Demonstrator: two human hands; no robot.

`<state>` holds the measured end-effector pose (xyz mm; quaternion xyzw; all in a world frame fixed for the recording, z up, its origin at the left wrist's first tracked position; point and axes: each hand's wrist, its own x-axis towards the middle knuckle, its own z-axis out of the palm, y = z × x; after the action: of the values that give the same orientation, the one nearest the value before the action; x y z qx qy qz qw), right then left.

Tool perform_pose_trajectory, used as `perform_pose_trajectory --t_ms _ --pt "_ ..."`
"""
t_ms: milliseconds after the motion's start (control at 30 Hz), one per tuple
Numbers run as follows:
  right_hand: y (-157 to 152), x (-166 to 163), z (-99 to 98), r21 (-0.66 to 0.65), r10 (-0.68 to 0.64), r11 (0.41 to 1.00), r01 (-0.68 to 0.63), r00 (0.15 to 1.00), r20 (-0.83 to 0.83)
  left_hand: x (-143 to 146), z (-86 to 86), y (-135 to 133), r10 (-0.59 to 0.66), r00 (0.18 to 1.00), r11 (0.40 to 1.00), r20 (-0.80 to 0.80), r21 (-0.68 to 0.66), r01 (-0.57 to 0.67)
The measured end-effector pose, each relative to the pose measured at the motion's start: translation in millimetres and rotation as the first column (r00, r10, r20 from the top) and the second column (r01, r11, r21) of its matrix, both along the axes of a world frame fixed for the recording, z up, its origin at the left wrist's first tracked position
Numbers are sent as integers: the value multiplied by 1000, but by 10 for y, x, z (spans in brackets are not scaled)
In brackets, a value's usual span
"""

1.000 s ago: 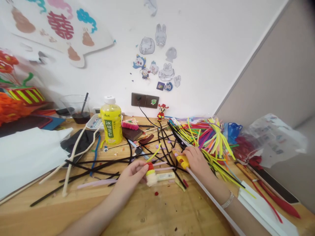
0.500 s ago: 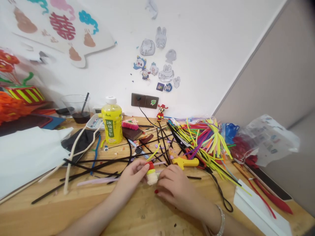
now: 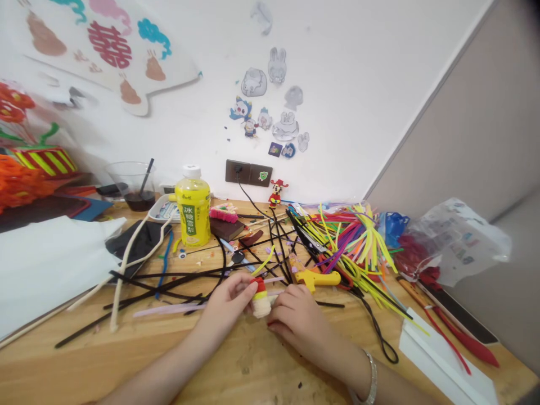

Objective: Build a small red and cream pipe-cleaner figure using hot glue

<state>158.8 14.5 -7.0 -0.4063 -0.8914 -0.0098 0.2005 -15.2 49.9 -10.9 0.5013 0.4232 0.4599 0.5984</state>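
My left hand pinches a small fuzzy figure between thumb and fingers. Its bands are red on top, yellow in the middle and cream below, like wound pipe cleaners. Close by on the figure's right side is my right hand, its fingers curled together; what they hold, if anything, is hidden. A bit of red shows at the right thumb's tip. Behind the hands lie pale purple pipe cleaners and a short yellow pipe cleaner. A yellow glue-gun-like tool rests just beyond my right hand.
Black pipe cleaners criss-cross the wooden table. A yellow drink bottle and a plastic cup stand at the back left. Coloured pipe cleaners pile up at right. A small red-hatted figure stands by the wall.
My right hand's fingers and thumb have closed in slightly, covering more of the red at the thumb tip. My left hand still holds the figure in nearly the same place.
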Motion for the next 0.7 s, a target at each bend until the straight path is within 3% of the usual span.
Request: perform_pose_trajectory --t_ms 133,300,500,700 --pt "6 54 45 -20 -52 999 48 974 -220 4 -11 -4 -27 1000 1000 -3 1 27" --pt "-9 66 44 -90 -98 994 57 818 -567 25 26 -42 -116 993 993 -18 -25 115" --pt "-31 12 41 -120 -98 992 25 754 -650 43 46 -71 -160 987 987 -5 -34 160" --pt "-30 10 61 -143 -81 990 -9 784 -615 48 17 -72 -177 984 984 -2 -39 177"
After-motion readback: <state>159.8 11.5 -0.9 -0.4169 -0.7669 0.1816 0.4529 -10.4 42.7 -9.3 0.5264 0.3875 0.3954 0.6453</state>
